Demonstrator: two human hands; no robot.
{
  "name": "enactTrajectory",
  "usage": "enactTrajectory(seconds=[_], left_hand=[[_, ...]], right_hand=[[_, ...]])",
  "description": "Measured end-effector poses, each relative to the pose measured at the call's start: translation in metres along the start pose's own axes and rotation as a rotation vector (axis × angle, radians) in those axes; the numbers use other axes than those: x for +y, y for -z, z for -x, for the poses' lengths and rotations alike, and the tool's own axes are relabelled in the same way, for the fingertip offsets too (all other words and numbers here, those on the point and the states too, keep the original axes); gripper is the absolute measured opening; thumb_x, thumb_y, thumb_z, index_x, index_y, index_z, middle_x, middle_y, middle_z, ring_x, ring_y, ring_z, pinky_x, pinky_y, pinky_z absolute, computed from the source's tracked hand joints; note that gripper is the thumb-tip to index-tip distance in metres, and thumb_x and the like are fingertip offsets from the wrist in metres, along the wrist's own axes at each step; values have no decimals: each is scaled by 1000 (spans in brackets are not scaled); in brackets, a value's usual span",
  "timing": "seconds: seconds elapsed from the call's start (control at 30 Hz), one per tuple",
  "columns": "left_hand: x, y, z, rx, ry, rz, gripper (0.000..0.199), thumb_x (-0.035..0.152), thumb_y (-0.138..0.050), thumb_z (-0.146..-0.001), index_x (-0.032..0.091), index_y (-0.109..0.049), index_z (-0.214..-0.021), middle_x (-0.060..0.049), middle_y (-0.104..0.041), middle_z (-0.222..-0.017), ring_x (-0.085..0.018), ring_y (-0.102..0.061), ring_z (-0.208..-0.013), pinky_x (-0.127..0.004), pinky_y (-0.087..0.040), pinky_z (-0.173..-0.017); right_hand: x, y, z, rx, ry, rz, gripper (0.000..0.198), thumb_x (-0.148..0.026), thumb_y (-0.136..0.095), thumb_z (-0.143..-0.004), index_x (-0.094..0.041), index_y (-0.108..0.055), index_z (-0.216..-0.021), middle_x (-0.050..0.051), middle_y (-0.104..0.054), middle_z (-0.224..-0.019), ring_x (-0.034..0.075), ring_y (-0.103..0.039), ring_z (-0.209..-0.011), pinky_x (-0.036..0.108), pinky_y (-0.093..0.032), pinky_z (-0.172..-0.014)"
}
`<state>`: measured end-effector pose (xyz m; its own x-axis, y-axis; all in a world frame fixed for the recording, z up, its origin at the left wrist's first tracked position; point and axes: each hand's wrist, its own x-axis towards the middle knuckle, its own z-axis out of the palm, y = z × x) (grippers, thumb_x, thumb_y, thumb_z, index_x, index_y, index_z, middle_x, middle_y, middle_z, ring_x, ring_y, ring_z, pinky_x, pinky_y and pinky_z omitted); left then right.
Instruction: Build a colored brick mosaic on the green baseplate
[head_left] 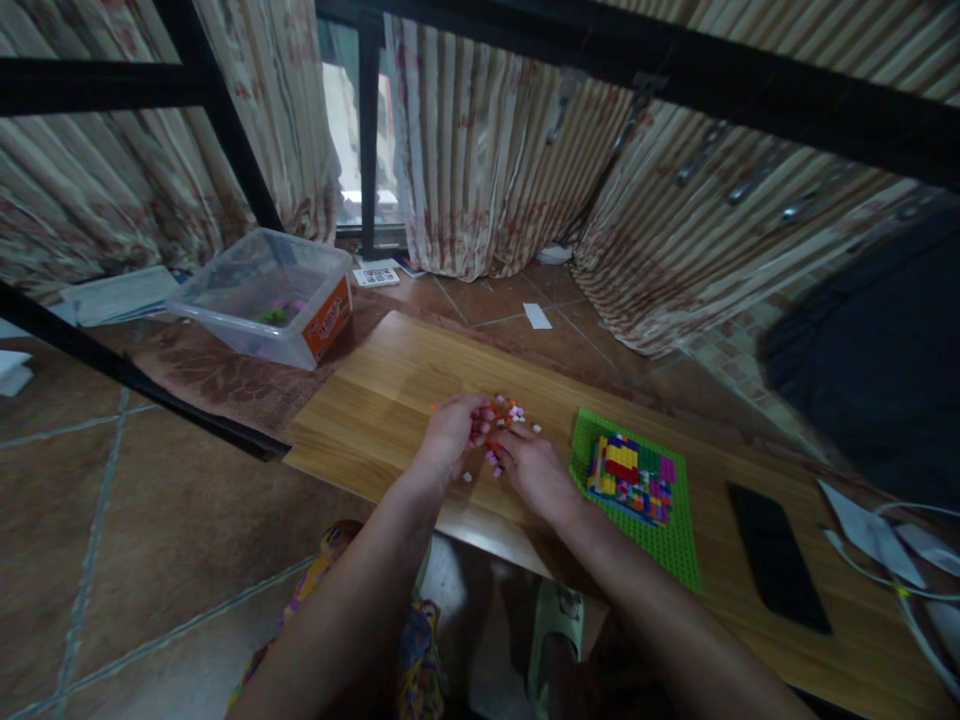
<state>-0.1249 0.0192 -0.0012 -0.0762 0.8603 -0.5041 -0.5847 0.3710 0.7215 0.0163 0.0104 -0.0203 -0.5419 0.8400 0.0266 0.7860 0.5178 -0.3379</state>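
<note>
Both my hands are over a heap of small loose toy bricks (516, 411), pink, orange and white, on the wooden board. My left hand (450, 432) is at the heap's left side, its fingers curled inward; what they hold is hidden. From the right, my right hand (532, 465) reaches in with its fingers bent together at the bricks, close to the left fingertips. Whatever it pinches is too small to make out. To the right, a green baseplate (686, 550) carries a multicoloured brick build (630, 480) in yellow, red, blue and purple.
The low wooden table (360, 400) stands on brown floor tiles. A black phone-like slab (778, 555) lies at its right, near white cables (911, 610) and paper. A clear plastic bin (262, 290) with some bricks inside is at the far left. Black metal bars cross above.
</note>
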Motion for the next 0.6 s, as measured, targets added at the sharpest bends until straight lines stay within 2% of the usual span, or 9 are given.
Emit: enactTrajectory(seconds=[0.2, 0.43, 0.53, 0.6], left_hand=[[-4, -1, 0, -7, -8, -24, 11, 16, -58, -71, 12, -62, -61, -1, -57, -56, -6, -46, -44, -19, -31, -43], [-8, -1, -3, -43, -17, -30, 11, 14, -59, -70, 13, -60, -59, -1, -57, -54, -6, -44, -43, -20, -31, -44], [-9, -1, -2, -52, -3, -26, 13, 15, -59, -72, 13, -60, -59, -1, -57, -54, -7, -46, -44, -19, -31, -43], [-10, -3, 0, -62, 19, -25, 13, 17, -61, -74, 12, -61, -62, -3, -59, -57, -8, -50, -46, -19, -34, -44]], right_hand=[[15, 4, 6, 81, -49, 14, 24, -8, -46, -90, -17, -67, -97, 7, -66, -102, 16, -62, -90, 26, -46, -83], [39, 0, 16, 218, -89, -28, 24, -13, -47, -89, -20, -70, -94, 6, -70, -96, 18, -64, -87, 30, -47, -83], [39, 2, 18, 295, -149, -141, 20, -18, -51, -87, -20, -70, -92, 6, -71, -94, 19, -65, -86, 31, -48, -81], [32, 6, 16, 355, -216, -319, 16, -23, -55, -86, -20, -70, -90, 5, -72, -91, 19, -66, -83, 31, -50, -78]])
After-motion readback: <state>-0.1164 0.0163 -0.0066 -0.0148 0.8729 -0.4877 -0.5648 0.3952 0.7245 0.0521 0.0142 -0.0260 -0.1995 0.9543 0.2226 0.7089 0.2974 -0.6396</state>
